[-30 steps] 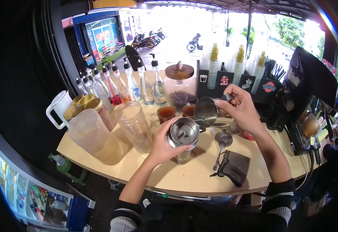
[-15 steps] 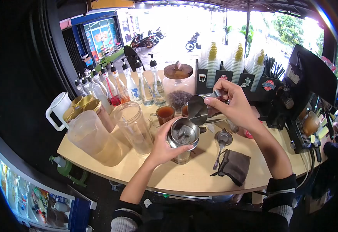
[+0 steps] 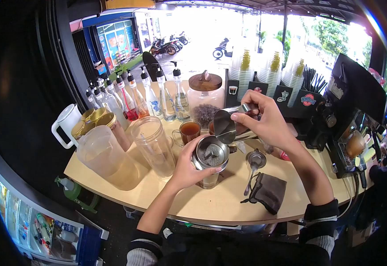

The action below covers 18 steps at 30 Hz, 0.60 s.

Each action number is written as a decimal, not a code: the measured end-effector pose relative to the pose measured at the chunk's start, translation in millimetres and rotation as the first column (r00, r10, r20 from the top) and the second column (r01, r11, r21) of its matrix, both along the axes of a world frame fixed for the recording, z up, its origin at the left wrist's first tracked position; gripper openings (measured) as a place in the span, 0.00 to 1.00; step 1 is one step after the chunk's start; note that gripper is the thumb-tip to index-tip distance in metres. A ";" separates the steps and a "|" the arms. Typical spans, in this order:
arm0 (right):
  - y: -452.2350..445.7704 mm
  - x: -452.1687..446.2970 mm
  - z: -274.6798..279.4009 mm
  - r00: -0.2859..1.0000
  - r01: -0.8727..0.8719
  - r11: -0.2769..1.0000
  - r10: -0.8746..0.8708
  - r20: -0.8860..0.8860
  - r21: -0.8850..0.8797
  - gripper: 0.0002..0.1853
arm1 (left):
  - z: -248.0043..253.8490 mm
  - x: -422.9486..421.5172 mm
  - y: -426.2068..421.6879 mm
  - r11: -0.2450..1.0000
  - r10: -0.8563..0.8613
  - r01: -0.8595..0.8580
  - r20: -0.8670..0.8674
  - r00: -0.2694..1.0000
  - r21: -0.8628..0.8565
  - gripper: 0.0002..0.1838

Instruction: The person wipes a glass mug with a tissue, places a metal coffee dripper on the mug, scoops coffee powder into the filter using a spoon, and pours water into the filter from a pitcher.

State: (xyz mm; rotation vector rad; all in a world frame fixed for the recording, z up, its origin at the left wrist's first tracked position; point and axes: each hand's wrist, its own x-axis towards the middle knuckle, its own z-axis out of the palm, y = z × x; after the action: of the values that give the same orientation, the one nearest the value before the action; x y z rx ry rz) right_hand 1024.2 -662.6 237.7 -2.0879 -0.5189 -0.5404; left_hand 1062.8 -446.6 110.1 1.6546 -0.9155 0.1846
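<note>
My left hand (image 3: 188,167) is wrapped round a metal dripper (image 3: 211,153) with a perforated inside, which sits over a glass (image 3: 209,181). My right hand (image 3: 264,119) grips the handle of a metal pitcher (image 3: 225,127), tilted with its mouth at the dripper's upper right rim. Behind them stands a glass cup of brown drink (image 3: 190,130); a second cup is mostly hidden by the pitcher. To the right are a round metal piece (image 3: 256,158), a spoon (image 3: 249,179) and a dark cloth pouch (image 3: 268,192).
On the table (image 3: 193,207), a plastic pitcher (image 3: 107,155) and a clear jar (image 3: 154,148) stand left. Pump bottles (image 3: 151,99), a wooden-lidded jar (image 3: 206,99) and stacked cups (image 3: 268,75) line the back. An espresso machine (image 3: 350,150) is at right.
The pitcher in my right hand has moved left and closer over the dripper's rim. Foamy liquid seen earlier in the dripper has dropped, and its perforated bottom shows more clearly.
</note>
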 end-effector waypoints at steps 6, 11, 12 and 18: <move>2.3 -1.2 2.9 1.000 0.020 0.999 -0.020 0.004 -0.030 0.12 | 0.8 0.4 -0.2 1.000 -0.009 0.009 -0.026 1.000 -0.008 0.47; 3.6 -0.4 3.5 0.999 0.039 0.997 -0.038 0.014 -0.073 0.12 | 4.1 -1.4 0.3 0.998 -0.050 0.047 -0.066 0.997 -0.049 0.46; 5.3 -1.2 4.5 0.999 0.031 0.998 -0.030 0.014 -0.059 0.12 | 5.0 -2.0 0.2 0.998 -0.050 0.047 -0.066 0.997 -0.051 0.46; 9.3 4.8 4.8 0.999 0.035 0.995 -0.033 0.028 -0.096 0.11 | 3.7 -1.9 -1.3 0.998 -0.027 0.018 -0.152 0.988 -0.059 0.46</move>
State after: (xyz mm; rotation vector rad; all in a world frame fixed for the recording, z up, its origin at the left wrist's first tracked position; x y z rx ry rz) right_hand 1029.0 -653.3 242.5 -2.1871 -0.5344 -0.5731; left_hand 1060.9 -447.9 113.9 1.5812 -0.8053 0.0672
